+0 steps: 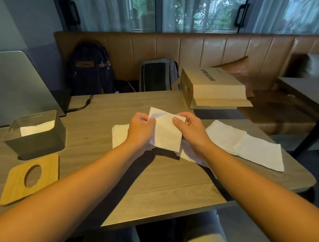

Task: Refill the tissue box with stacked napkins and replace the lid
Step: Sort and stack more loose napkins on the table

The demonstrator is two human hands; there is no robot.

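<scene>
Head view, near to far. Noted at near left a wooden lid, flat on the table, oval hole up, off the box. Just beyond it, logged the grey tissue box, open-topped, with a few white napkins already lying inside, below the rim. At mid-table, recorded both hands raised on one folded napkin: left hand pinching its left edge, right hand pinching its right corner, thumb on top, fingers curled behind. Under and left of the left hand, noted a squared stack of napkins; to the right, loose sheets spread flat. Key relation: box well to the left of the grip, about level with it in depth, so left hand the nearer; long axis of box judged roughly left-right, slightly skewed. Judged step: squaring a napkin before stacking; refill partial, lid not yet replaced. Farther off, noted a tan paper bag at far right, laptop far left, backpacks on the bench.
</scene>
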